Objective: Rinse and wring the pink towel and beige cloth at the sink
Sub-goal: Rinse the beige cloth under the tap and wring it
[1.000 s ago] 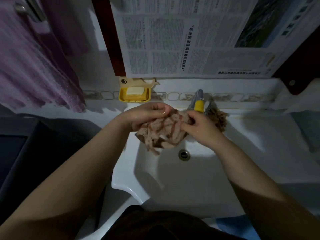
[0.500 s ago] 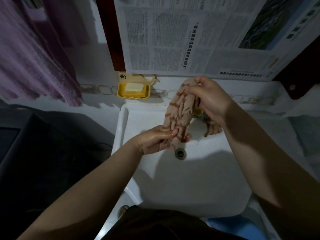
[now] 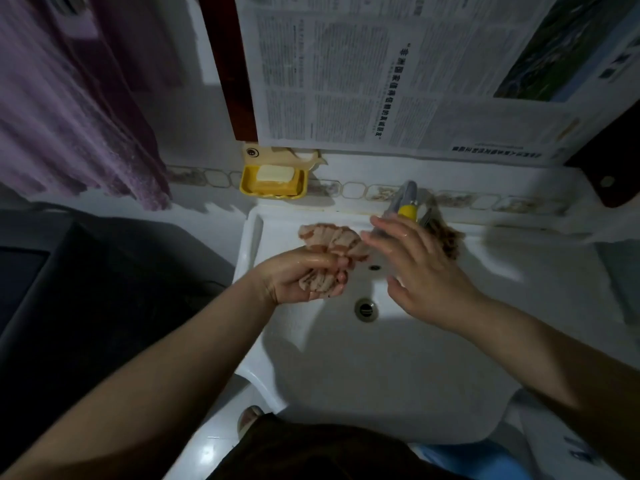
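My left hand (image 3: pixel 304 275) grips a bunched beige cloth with reddish stripes (image 3: pixel 332 239) over the back left of the white sink (image 3: pixel 381 368). Part of the cloth sticks out above my fist, part hangs below it. My right hand (image 3: pixel 419 268) hovers beside the cloth with straight, wet fingers and holds nothing; its fingertips are near the cloth's upper end. A pink towel (image 3: pixel 69 109) hangs on the wall at the upper left. The tap (image 3: pixel 405 202) with a yellow band stands at the sink's back rim, behind my right hand.
A yellow soap dish with a bar of soap (image 3: pixel 273 180) is fixed to the wall left of the tap. A brownish scrubber (image 3: pixel 448 237) lies on the rim right of the tap. Newspaper (image 3: pixel 398 74) covers the wall above. The drain (image 3: pixel 365 309) is between my hands.
My right hand let go of the cloth's top end and came down beside it. The cloth, stretched upright before, now sits bunched in my left hand.
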Demonstrator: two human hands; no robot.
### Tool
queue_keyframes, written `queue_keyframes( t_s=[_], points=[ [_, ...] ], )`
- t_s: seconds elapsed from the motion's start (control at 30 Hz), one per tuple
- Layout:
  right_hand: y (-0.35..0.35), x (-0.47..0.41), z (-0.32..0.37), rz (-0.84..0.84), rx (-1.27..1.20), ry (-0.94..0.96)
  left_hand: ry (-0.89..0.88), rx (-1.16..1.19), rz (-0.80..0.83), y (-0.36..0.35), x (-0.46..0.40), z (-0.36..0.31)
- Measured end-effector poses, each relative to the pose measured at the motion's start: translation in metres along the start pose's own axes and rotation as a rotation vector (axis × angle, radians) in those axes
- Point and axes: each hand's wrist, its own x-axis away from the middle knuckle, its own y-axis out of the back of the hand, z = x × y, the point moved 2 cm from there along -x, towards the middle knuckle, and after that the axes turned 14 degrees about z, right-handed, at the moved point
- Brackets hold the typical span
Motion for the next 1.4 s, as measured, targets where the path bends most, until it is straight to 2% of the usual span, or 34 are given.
queue_keyframes(
  t_s=[0.07, 0.13, 0.23, 0.3, 0.37, 0.43, 0.5, 0.57, 0.63, 0.7, 0.77, 0.87, 0.93, 0.97, 1.0, 1.03, 1.07, 1.13, 1.2, 1.27, 1.33, 1.4],
  points=[
    [-0.004, -0.007, 0.0, 0.031, 0.315, 0.114, 0.159, -0.156, 0.08, -0.013, -0.002, -0.006],
    [-0.006, -0.019, 0.006, -0.03, 0.395, 0.23, 0.349, -0.331, 0.121, -0.027, -0.009, -0.01],
    [-0.003, -0.037, 0.01, -0.108, 0.452, 0.311, 0.635, -0.659, 0.033, -0.035, -0.017, -0.012],
    [-0.009, -0.046, 0.012, -0.059, 0.544, 0.172, 0.716, -0.885, -0.099, -0.034, -0.021, -0.011],
    [-0.012, -0.054, 0.014, 0.082, 0.583, -0.077, 0.624, -1.2, -0.287, -0.032, -0.029, -0.012],
    [-0.019, -0.06, 0.011, 0.306, 0.365, -0.299, 0.516, -1.573, -0.468, -0.024, -0.033, -0.009],
    [-0.034, -0.066, 0.003, 0.529, -0.006, -0.431, 0.423, -1.901, -0.524, -0.019, -0.033, -0.006],
    [-0.045, -0.068, 0.002, 0.614, -0.303, -0.467, 0.367, -2.148, -0.458, -0.013, -0.032, -0.005],
    [-0.05, -0.063, 0.004, 0.604, -0.598, -0.543, 0.286, -2.349, -0.338, -0.009, -0.033, -0.007],
    [-0.054, -0.052, 0.008, 0.537, -1.039, -0.669, 0.064, -2.497, -0.188, -0.012, -0.034, -0.012],
    [-0.058, -0.042, 0.013, 0.524, -1.434, -0.707, -0.173, -2.539, -0.045, -0.019, -0.032, -0.016],
    [-0.065, -0.033, 0.021, 0.664, -1.821, -0.692, -0.417, -2.617, 0.119, -0.02, -0.033, -0.021],
    [-0.067, -0.028, 0.023, 0.746, -1.969, -0.672, -0.46, -2.624, 0.162, -0.018, -0.036, -0.019],
    [-0.068, -0.025, 0.021, 0.759, -2.007, -0.657, -0.461, -2.619, 0.124, -0.018, -0.039, -0.016],
    [-0.067, -0.023, 0.019, 0.752, -2.012, -0.652, -0.392, -2.606, 0.07, -0.019, -0.041, -0.011],
    [-0.068, -0.02, 0.016, 0.726, -1.994, -0.661, -0.239, -2.584, 0.001, -0.018, -0.043, -0.006],
    [-0.068, -0.017, 0.014, 0.68, -1.912, -0.68, -0.008, -2.533, -0.113, -0.017, -0.045, -0.002],
    [-0.07, -0.01, 0.008, 0.498, -1.568, -0.7, 0.476, -2.255, -0.339, -0.011, -0.045, 0.006],
    [-0.074, 0.0, 0.003, 0.338, -1.19, -0.677, 0.75, -1.864, -0.329, -0.001, -0.044, 0.008],
    [-0.078, 0.008, 0.003, 0.257, -0.743, -0.49, 0.845, -1.321, -0.278, 0.007, -0.042, 0.006],
    [-0.077, 0.009, 0.009, 0.175, -0.158, -0.235, 0.917, -0.761, -0.218, 0.0, -0.037, 0.008],
    [-0.068, 0.004, 0.01, -0.012, 0.211, -0.053, 0.973, -0.566, -0.057, -0.011, -0.036, 0.013]
  ],
)
